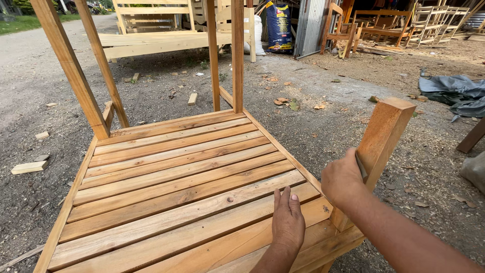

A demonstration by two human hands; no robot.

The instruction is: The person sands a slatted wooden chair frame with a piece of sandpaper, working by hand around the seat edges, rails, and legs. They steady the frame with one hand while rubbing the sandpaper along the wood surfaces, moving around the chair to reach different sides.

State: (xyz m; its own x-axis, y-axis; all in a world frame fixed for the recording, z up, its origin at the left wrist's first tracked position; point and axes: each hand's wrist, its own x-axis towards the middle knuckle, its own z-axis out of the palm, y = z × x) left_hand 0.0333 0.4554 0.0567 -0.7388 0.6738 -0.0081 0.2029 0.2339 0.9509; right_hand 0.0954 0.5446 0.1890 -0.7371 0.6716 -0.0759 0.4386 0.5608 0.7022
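Head view: left hand (288,222) flat and open on slatted wooden frame (177,187), right hand (343,179) closed around thin tool, mid-smoothing near-right leg post (384,136); next, steady strokes.

Head-worn view; downward, forward, close

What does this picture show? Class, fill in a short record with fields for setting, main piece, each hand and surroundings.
Setting: outdoor woodworking yard with gravel ground
Main piece: slatted wooden frame, upright posts at its far corners
Left hand: lies flat, palm down, on the near slats
Right hand: presses a thin, flat item, too hidden to identify, against the corner post
Surroundings: wood offcuts, grey tarp, blue sack, more wooden frames behind
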